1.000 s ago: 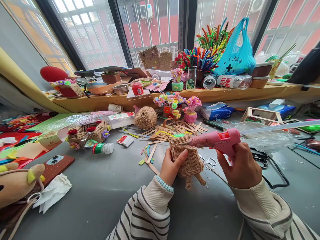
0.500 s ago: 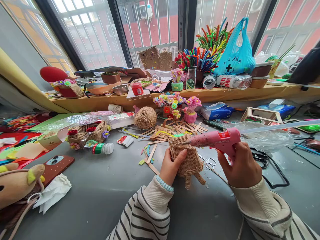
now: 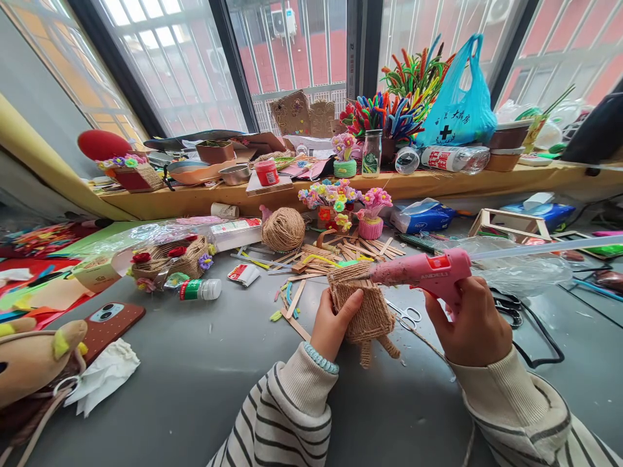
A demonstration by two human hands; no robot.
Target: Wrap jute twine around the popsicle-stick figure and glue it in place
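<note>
My left hand [image 3: 335,319] grips a small twine-wrapped box [image 3: 370,314] with short stubby legs, tilted above the grey table. In my right hand [image 3: 474,324] is a pink hot glue gun [image 3: 438,272], its fingers wrapped round the handle. The gun's nozzle lies at the box's upper edge; whether it touches cannot be made out. A clear glue stick [image 3: 545,248] runs out of the gun's back. Behind the box lie scissors [image 3: 407,315], partly hidden. A strand of twine [image 3: 431,345] trails over the table between my hands.
Beyond my hands are a ball of twine [image 3: 283,229], scattered wooden sticks [image 3: 374,248] and pots of pipe-cleaner flowers [image 3: 371,224]. To the left lie a small bottle [image 3: 200,289], a phone [image 3: 114,321] and crumpled tissue [image 3: 104,376]. A black cable [image 3: 540,360] curls at right.
The glue gun and my right hand have shifted very slightly to the right. My left hand and the twine-wrapped box look almost unmoved.
</note>
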